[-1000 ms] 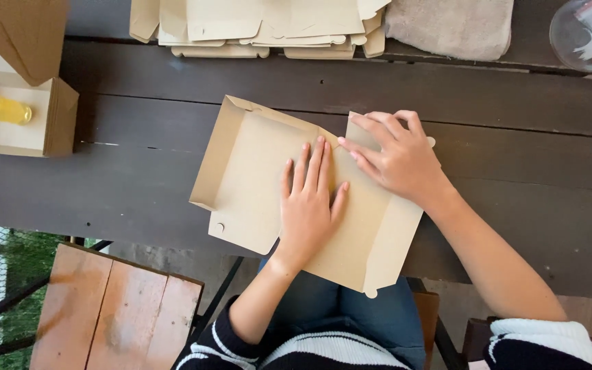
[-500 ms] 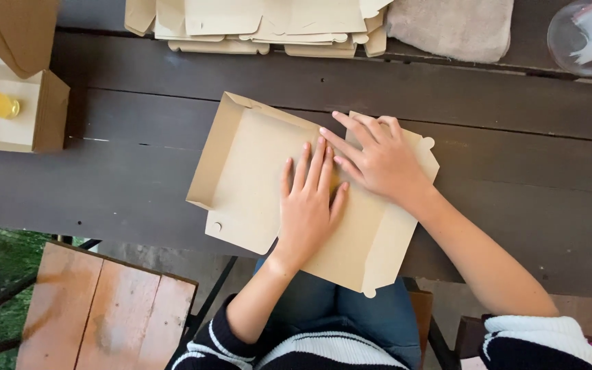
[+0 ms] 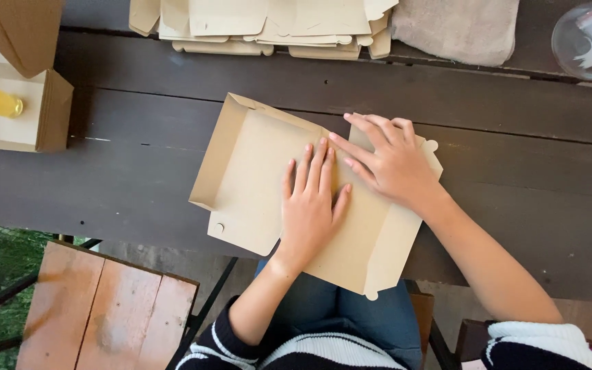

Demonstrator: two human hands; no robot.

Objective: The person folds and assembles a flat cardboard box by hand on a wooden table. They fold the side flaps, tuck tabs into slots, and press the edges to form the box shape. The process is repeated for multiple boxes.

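Both palms cover the middle of the cardboard sheet [image 3: 255,171], so whatever crease sits under the left hand [image 3: 310,205] and right hand [image 3: 395,164] can't be seen. The flat stack [image 3: 268,24], grey cloth [image 3: 457,27], clear container [image 3: 590,38] and open box [image 3: 15,109] all run off the frame edge.

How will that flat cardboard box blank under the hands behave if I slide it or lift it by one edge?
The cardboard box blank looks thin and creased, so it would probably sag or fold at the creases when lifted. It likely slides easily on the dark wooden table; the left hand and right hand lie flat on it.
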